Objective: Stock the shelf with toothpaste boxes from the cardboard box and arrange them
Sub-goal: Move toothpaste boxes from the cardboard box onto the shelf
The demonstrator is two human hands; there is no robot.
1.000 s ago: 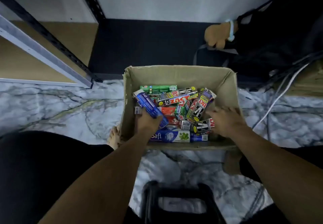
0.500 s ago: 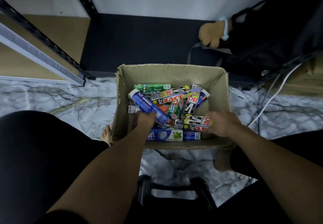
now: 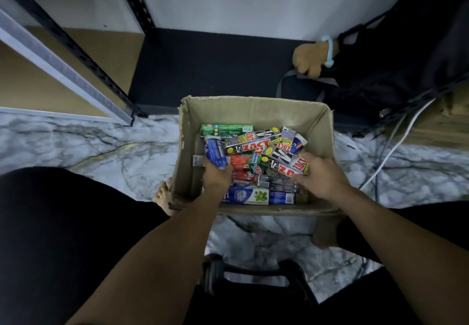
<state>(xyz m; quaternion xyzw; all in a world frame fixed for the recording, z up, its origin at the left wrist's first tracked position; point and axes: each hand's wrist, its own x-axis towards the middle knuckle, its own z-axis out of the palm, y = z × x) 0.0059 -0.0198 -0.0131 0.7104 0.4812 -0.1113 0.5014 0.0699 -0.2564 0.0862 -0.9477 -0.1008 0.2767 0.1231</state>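
Scene: a person reaches with both hands into an open cardboard box (image 3: 253,107) on a marble-patterned floor (image 3: 76,147), just right of a metal shelf (image 3: 63,70).
Left hand (image 3: 218,176): fingers curled round the lower end of a blue toothpaste box (image 3: 215,152), which tilts up at the left of the pile.
Right hand (image 3: 319,175): fingers grasp black-and-red Zact boxes (image 3: 291,166) at the right; their number cannot be told.
Stock: other toothpaste boxes (image 3: 243,175), green, red and blue, lie jumbled inside the cardboard box.
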